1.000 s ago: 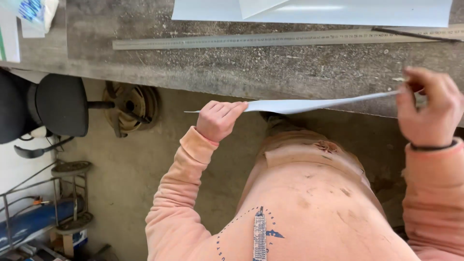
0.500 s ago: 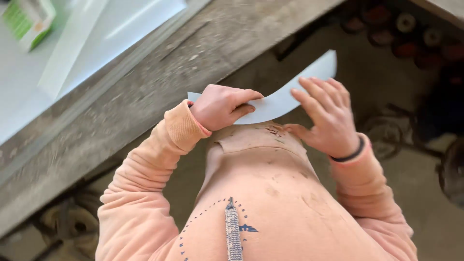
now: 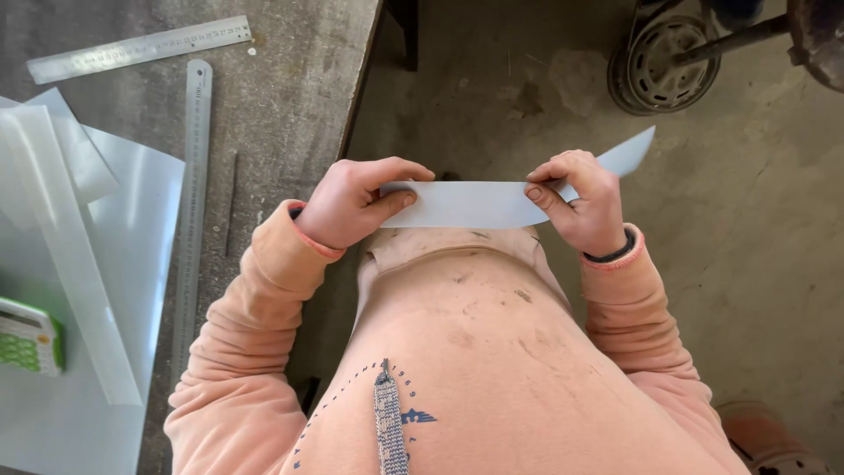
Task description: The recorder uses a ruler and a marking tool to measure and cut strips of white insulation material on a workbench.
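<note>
In the head view, both hands grip a long pale strip (image 3: 466,204) of thin sheet material, held level in front of the person's waist and over the floor, clear of the surface. The left hand (image 3: 352,202) is closed on the strip's left end, thumb underneath and fingers curled over the top edge. The right hand (image 3: 576,198) pinches the strip further along, so that a pointed end sticks out past it toward the upper right. A dark band sits on the right wrist.

To the left lies the worn grey surface (image 3: 290,97). On it rest two metal rulers: a short ruler (image 3: 139,48) lying slantwise near the top edge, and a long ruler (image 3: 191,211) running downward beside large pale sheets (image 3: 132,264). A narrow cut-off strip (image 3: 66,264) lies across those sheets. A green calculator (image 3: 28,336) sits at the far left edge, partly cut off.

On the concrete floor (image 3: 747,264), at upper right, stands a rusty wheel-like metal part (image 3: 659,57), well apart from the hands.
</note>
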